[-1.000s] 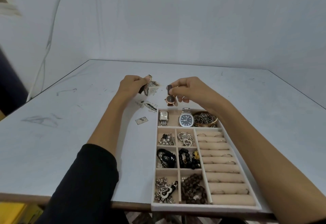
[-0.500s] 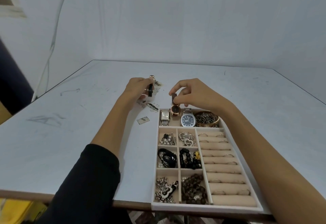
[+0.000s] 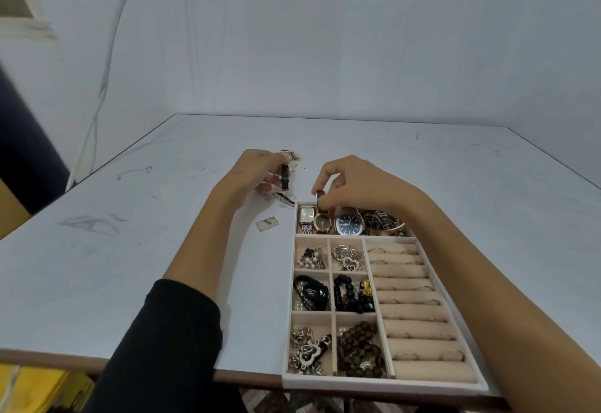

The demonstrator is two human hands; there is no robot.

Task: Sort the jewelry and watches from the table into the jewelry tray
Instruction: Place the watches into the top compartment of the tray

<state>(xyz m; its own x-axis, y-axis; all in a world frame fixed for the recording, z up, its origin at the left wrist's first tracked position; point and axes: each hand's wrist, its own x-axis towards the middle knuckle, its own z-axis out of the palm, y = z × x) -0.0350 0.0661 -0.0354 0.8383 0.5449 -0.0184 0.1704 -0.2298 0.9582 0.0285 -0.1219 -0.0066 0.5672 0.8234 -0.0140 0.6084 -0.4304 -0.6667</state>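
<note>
Right grip (image 3: 344, 185) pinches rose-gold watch (image 3: 322, 223) by its strap, dial resting in tray (image 3: 383, 384) far compartment. Left grip (image 3: 260, 170), just left, holds black-strap watch (image 3: 285, 179) hanging vertically.

Single head-worn wide-angle view, at near edge of table (image 3: 130, 250), facing forward and down. Jewelry tray (image 3: 383, 383) close, lower right. Far wall (image 3: 325, 38) fills upper half.
</note>
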